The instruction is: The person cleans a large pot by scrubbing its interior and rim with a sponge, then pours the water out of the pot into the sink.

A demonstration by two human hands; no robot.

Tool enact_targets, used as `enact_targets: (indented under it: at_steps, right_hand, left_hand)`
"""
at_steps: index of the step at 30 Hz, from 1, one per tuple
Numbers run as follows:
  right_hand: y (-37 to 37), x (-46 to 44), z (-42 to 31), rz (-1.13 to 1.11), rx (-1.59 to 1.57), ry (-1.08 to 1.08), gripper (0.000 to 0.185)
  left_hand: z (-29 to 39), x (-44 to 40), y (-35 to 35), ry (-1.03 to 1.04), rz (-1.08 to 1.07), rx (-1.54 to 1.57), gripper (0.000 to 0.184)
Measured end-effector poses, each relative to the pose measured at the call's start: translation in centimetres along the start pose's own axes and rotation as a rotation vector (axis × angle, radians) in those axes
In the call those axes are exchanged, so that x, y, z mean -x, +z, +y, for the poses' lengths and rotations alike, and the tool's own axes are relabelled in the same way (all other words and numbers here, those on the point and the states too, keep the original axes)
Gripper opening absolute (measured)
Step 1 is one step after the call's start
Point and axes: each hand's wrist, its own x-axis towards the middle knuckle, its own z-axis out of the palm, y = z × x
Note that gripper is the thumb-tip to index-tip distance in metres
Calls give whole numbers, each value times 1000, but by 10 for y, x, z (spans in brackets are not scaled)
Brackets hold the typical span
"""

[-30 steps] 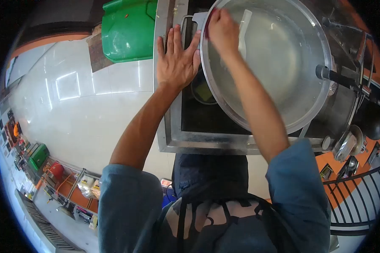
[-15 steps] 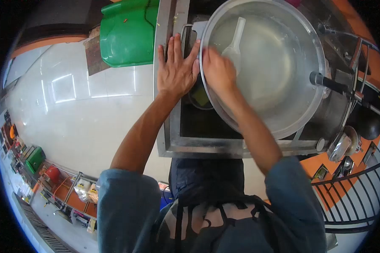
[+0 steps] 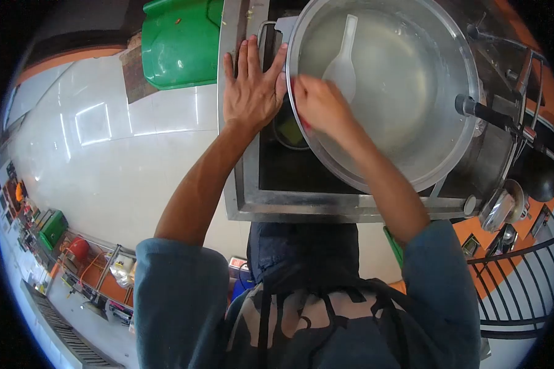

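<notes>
Basin (image 3: 406, 86), far right, round, mouth up | spoon (image 3: 340, 74) inside, handle far, axis near–far | right hand (image 3: 319, 103) clenched on red material (image 3: 306, 126), left rim | left hand (image 3: 252, 92) spread, beside rim | gap near-left, before worktop (image 3: 314, 208) edge

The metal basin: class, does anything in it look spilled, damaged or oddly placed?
Nothing looks spilled or damaged. Mildly odd: a white spoon lies loose in the basin while the right hand is at its rim.
</notes>
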Motion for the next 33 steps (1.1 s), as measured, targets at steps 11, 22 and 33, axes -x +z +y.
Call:
enact_targets:
  at_steps: [11,22,33]
  right_hand:
    - [0,6,-1,28,67,-58,33]
    - [-12,-63,49,497,9,142,46]
    - [54,-1,98,69,-372,192,36]
  left_hand:
    - [-2,-1,4,5,71,-25,53]
    - [4,1,-2,-5,57,-34,52]
    - [1,-1,4,-19,70,-17,51]
